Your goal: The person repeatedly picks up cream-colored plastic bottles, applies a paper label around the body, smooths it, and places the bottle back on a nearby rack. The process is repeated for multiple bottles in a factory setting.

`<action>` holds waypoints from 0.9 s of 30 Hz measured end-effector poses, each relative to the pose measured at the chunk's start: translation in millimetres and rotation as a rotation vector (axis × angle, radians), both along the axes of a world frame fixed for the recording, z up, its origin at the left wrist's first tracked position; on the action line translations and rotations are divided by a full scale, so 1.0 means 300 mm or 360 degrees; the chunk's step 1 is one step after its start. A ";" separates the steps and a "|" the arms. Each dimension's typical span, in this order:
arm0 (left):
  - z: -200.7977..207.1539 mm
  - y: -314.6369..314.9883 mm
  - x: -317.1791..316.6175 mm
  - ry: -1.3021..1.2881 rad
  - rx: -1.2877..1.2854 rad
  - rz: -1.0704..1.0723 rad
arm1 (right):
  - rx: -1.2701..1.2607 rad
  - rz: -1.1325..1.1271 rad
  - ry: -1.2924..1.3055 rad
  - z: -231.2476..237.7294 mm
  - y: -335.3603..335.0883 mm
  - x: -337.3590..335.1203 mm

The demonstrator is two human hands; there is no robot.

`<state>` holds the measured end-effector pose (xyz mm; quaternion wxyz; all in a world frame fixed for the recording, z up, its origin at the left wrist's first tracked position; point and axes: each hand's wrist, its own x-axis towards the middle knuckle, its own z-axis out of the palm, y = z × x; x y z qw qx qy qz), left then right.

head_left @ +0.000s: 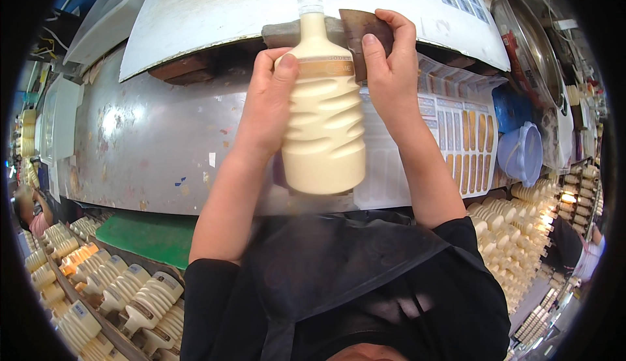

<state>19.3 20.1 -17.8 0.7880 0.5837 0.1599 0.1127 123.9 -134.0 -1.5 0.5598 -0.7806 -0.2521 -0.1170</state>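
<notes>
A cream-coloured bottle (pixel 324 123) with swirled ridges, a gold band and a clear threaded neck is held in front of me, its neck pointing away. My left hand (pixel 266 94) is closed round its left side near the shoulder, thumb on the gold band. In my right hand (pixel 394 68), pinched between thumb and fingers, is a flat dark brown scraper-like piece (pixel 353 27). Its lower edge comes close to the band's right end; whether it touches, I cannot tell. A grey block (pixel 277 35) lies behind the bottle's neck.
Beneath the bottle is a metal worktable (pixel 143 146). Gold label sheets (pixel 473 133) lie at right, near a blue bucket (pixel 525 152). A white board (pixel 215 9) spans the far side, beside a metal basin (pixel 521 28). Similar bottles (pixel 153 299) crowd both sides; people work at the edges.
</notes>
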 end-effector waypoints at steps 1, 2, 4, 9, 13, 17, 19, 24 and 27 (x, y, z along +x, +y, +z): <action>-0.003 0.003 0.001 -0.0021 -0.0054 -0.0001 | 0.0024 0.0023 0.0063 -0.008 -0.005 0.006; -0.004 0.006 0.003 -0.0043 -0.0109 0.0001 | 0.0049 0.0018 0.0021 -0.012 -0.009 0.011; 0.000 0.009 0.004 -0.0072 -0.0206 0.0014 | 0.0047 0.0022 -0.0004 -0.012 -0.013 0.013; 0.045 -0.015 -0.014 -0.0073 -0.0506 0.0086 | 0.0110 0.0111 0.0110 0.028 -0.006 -0.001; 0.069 -0.043 -0.011 -0.0029 -0.0373 0.0174 | -0.0015 -0.0025 0.0151 0.076 0.019 -0.014; 0.067 -0.055 -0.014 -0.0081 -0.0372 0.0218 | -0.0180 0.0114 -0.0226 0.117 0.084 -0.074; 0.065 -0.053 -0.019 -0.0108 -0.0426 0.0232 | -0.0285 0.0107 -0.0305 0.142 0.111 -0.100; 0.063 -0.057 -0.026 -0.0102 -0.0617 0.0257 | -0.0478 -0.0096 -0.0243 0.190 0.135 -0.111; 0.056 -0.066 -0.023 -0.0118 -0.0604 0.0283 | -0.0594 -0.0002 -0.0433 0.184 0.174 -0.136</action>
